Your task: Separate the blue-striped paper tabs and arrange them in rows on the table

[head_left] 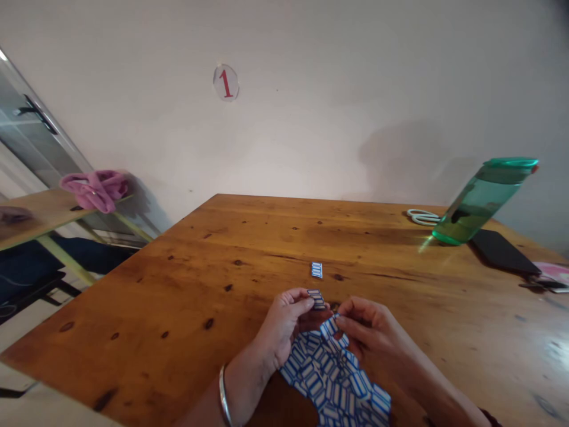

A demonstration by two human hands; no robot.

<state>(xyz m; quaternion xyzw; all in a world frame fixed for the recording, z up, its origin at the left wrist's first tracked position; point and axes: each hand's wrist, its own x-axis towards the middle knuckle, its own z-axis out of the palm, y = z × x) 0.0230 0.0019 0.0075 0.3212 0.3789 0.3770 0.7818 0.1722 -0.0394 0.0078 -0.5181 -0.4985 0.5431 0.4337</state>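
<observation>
The left hand [287,314] pinches a blue-and-white striped piece [316,300], the right hand [371,323] a second striped piece [329,327] — probably light, thin, best held by edges.

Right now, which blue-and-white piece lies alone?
The piece beyond the left hand, on bare table; the others are in that hand, the right hand or the pile.
</observation>
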